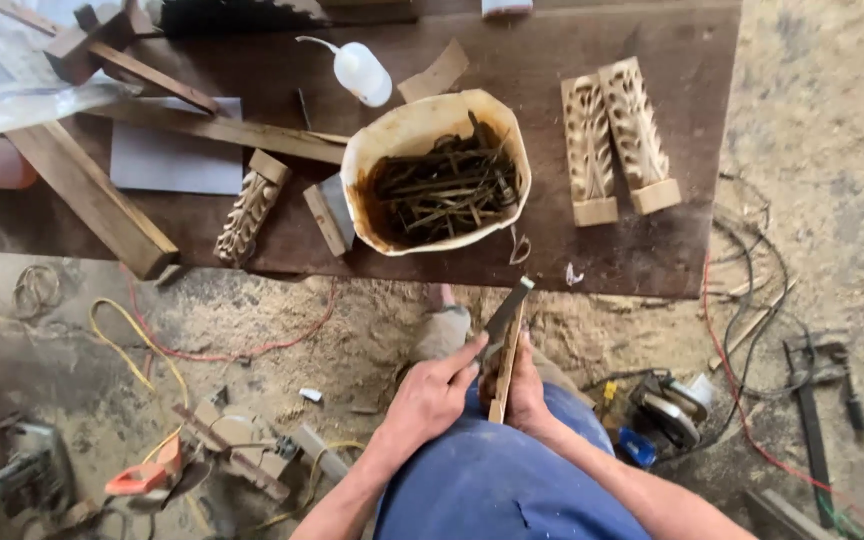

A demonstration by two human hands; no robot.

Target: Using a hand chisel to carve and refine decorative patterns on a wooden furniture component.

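Sawdust-covered floor (372, 340) is lying beneath; left hand (434, 392) is grasping a flat blade (504, 316) against the wood strip (505, 372) that right hand (525, 388) is clenching.

Thin pale wood strip (502, 375) stands near upright over your lap; dark flat blade (507, 312) lies against its top.

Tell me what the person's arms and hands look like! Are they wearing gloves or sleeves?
No gloves and no sleeves show. The left hand and right hand are both bare, and so are both forearms as far as the picture reaches. I can see no watch, ring or bracelet. The only clothing in view is blue trousers over the lap.
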